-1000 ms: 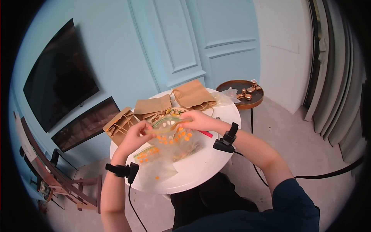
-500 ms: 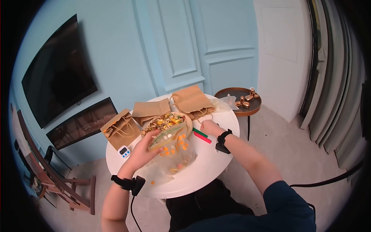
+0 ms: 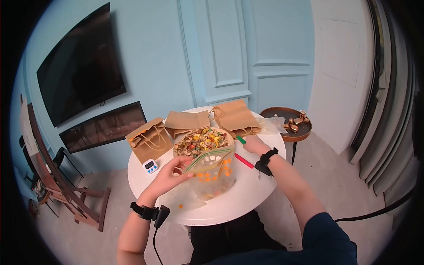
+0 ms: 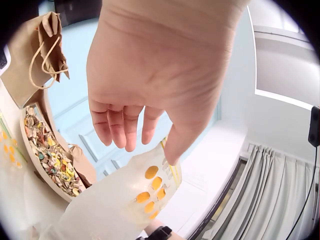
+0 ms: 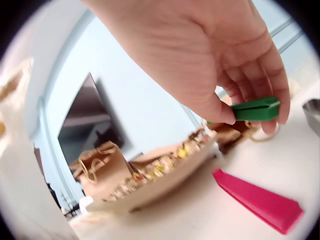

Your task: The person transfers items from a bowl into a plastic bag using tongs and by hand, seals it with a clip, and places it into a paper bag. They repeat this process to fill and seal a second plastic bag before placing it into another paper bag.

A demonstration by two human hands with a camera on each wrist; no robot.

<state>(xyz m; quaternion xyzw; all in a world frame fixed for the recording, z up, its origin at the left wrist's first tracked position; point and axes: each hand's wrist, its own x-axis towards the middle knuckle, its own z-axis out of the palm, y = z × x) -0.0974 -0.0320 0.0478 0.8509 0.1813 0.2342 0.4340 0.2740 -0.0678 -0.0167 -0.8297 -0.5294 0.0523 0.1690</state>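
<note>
Nearest me in the head view, a small orange disc (image 3: 180, 206) lies towards the front of the white table (image 3: 251, 185), where I judge a careless forearm could flick it over the edge. Just beyond, the dotted zip bag (image 3: 213, 177) stands on the tabletop in front of the basket, its mouth gaping. I read the left hand (image 3: 173, 174) as relaxed, fingers apart and loosely bent, thumb against the bag's left corner; I can't tell whether the thumb presses firmly. That light support worries me: if the hand drifts away, the limp plastic could fold or tip, and whatever is inside could spill. Farther along on my right, the right hand (image 5: 250, 85) pinches the green clip (image 5: 256, 109) between thumb and fingertips, and the hold looks secure but short, so a bump could twist the clip askew. A pink clip (image 5: 260, 201) lies just beside that wrist, and a low sweep could shove it aside. Behind the bag sits the round basket (image 5: 172, 180), filled with a colourful dried mix (image 3: 205, 140); reaching across too low could catch its rim and scatter pieces towards the paper bags (image 3: 187, 121) at the back.
</note>
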